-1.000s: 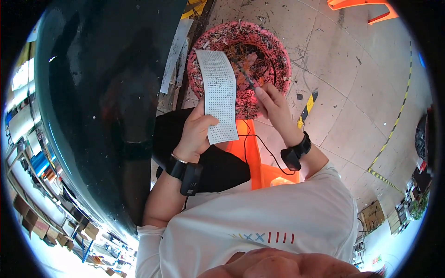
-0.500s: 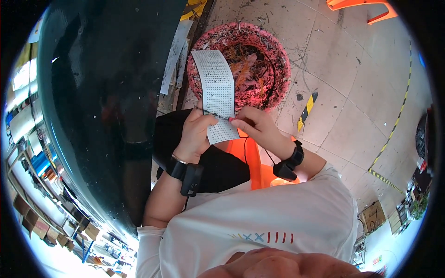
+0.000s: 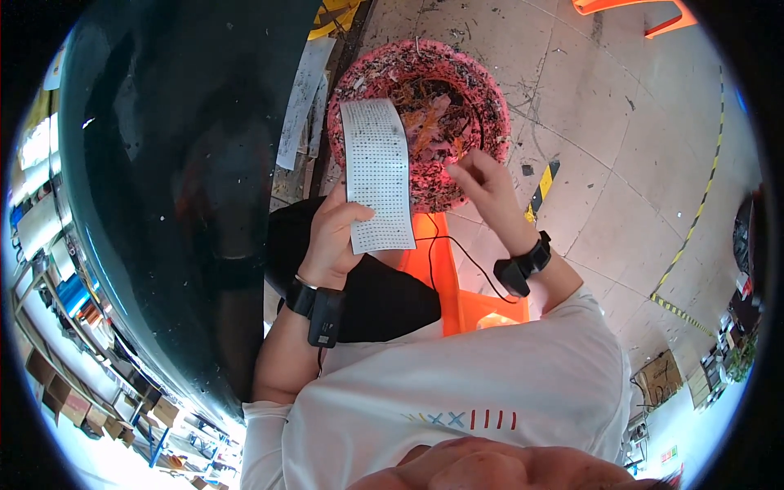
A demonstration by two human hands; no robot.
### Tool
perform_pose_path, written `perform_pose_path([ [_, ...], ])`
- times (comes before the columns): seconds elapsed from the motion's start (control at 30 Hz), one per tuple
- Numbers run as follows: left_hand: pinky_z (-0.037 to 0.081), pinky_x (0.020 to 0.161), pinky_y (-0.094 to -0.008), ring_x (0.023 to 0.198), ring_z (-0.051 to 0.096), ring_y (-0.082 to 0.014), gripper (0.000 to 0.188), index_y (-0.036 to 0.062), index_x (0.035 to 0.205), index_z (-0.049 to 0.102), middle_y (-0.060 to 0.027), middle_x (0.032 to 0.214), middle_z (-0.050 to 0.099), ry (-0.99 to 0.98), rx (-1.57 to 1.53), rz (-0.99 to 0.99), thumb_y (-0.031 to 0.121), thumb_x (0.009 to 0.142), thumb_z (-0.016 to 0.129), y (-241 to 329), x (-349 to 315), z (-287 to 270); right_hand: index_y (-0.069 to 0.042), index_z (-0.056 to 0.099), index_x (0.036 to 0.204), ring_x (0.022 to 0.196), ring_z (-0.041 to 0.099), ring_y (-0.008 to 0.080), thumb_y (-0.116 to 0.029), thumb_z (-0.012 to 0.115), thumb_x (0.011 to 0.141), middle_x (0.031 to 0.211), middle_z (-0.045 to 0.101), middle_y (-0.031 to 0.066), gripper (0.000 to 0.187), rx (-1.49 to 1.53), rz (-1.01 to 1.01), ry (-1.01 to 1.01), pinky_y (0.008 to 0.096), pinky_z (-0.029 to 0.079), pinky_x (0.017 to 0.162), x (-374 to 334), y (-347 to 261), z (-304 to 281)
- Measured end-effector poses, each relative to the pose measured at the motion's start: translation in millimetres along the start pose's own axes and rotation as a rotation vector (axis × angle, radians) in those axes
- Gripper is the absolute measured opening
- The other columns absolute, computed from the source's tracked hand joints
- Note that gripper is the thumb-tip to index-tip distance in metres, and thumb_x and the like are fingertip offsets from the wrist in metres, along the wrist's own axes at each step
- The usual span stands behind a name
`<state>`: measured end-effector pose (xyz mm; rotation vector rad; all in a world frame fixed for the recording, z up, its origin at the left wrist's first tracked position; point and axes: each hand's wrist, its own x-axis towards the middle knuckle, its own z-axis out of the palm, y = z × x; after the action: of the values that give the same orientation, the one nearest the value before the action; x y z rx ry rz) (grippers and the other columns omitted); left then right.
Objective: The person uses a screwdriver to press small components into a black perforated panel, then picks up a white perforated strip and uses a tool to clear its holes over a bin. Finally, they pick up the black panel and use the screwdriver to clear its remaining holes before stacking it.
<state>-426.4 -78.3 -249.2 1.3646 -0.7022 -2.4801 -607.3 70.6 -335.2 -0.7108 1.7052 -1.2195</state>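
Note:
My left hand grips the lower left edge of a long white sheet, its thumb lying on the face. Rows of small dark marks cover the sheet, which curves slightly and reaches over the left part of a round pink tub. Dark and pale bits coat the tub's rim, and orange and pink scraps lie inside. Above the tub's near right rim is my right hand, apart from the sheet, with its fingers curled together. Whatever is between those fingertips is too small to make out.
A dark, glossy table runs along my left. Beneath my lap shows an orange stool, with a black cable beside it. Yellow-black tape marks the tiled floor to the right. An orange stool leg stands at the far right.
My right hand has left the sheet and moved away and to the right, over the tub. The dark strip across the sheet is gone from it. My left hand still holds the sheet.

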Motion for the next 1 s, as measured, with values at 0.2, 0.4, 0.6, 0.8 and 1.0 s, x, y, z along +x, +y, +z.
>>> perform_pose_path([
  [0.2,0.048,0.103,-0.0408,0.122,0.058,-0.0293,0.068,-0.0006,0.146,0.037,-0.0174,0.134,0.056,-0.054,0.010,-0.013,-0.010,0.079,0.044,0.5,2.4,-1.8,-0.003,0.059,0.088,0.064,0.047,0.0081,-0.021,0.068,0.095,0.068,0.048,-0.0005,0.021,-0.114,0.044,0.018,0.0266,0.038,0.057,4.0,5.5,-10.1],
  [0.4,0.048,0.103,-0.0411,0.122,0.058,-0.0295,0.068,0.0004,0.146,0.036,-0.0174,0.134,0.055,-0.023,0.008,-0.033,-0.010,0.079,0.043,2.3,0.7,3.1,-0.003,0.060,0.087,0.066,0.047,0.0099,-0.021,0.070,0.094,0.071,0.051,0.0011,0.022,-0.022,-0.054,-0.120,0.0271,0.039,0.059,-12.6,-10.7,-14.1],
  [0.6,0.049,0.102,-0.0413,0.122,0.058,-0.0299,0.068,0.0004,0.146,0.036,-0.0176,0.134,0.055,-0.054,-0.005,-0.012,-0.010,0.080,0.043,1.5,3.1,2.0,-0.002,0.061,0.085,0.068,0.049,0.0115,-0.021,0.071,0.092,0.074,0.052,0.0024,0.023,-0.014,0.009,-0.076,0.0290,0.039,0.060,-10.0,-5.3,-13.7],
  [0.8,0.049,0.103,-0.0418,0.122,0.058,-0.0303,0.067,0.0000,0.146,0.036,-0.0176,0.134,0.055,-0.081,-0.014,0.003,-0.011,0.080,0.044,-0.3,2.6,4.4,-0.002,0.061,0.084,0.067,0.049,0.0116,-0.020,0.072,0.091,0.074,0.052,0.0024,0.022,-0.064,-0.055,-0.035,0.0288,0.038,0.059,-14.5,-7.6,-10.2],
  [1.0,0.049,0.103,-0.0417,0.122,0.058,-0.0296,0.067,0.0005,0.146,0.036,-0.0171,0.133,0.055,-0.078,-0.024,-0.032,-0.011,0.080,0.044,-3.8,5.7,0.9,-0.002,0.060,0.084,0.066,0.048,0.0105,-0.019,0.072,0.091,0.075,0.052,0.0018,0.022,-0.060,-0.136,-0.097,0.0275,0.037,0.058,-11.6,-20.7,-8.1],
])
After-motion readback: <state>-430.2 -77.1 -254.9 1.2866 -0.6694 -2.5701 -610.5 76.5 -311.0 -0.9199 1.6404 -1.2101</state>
